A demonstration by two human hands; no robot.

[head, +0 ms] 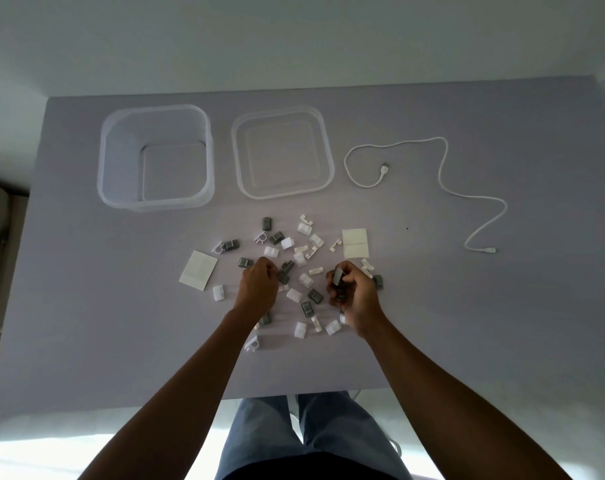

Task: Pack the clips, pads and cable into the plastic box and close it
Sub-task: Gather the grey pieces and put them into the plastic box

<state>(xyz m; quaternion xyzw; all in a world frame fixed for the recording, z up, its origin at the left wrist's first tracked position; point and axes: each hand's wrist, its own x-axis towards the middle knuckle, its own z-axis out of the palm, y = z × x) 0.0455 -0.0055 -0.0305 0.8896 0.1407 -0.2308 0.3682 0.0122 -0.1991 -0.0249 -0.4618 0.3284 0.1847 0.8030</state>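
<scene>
While the box [155, 157] sits open and empty at upper left beside its lid [282, 154], both hands work mid-frame among scattered clips [304, 271]. Right hand [354, 294] is clenched around dark clips; left hand [259, 285] is curled, contents unclear. Cable [443, 174] lies at upper right, pads [354, 243] near the clips.

Plain home room: lilac table [121, 341], white walls [294, 36].

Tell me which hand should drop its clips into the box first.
Left, probably. The left hand is on the same side as the open box, which stands far left, and has a clear path to it. The right hand, its fingers closed on grey clips, would have to cross over.
</scene>
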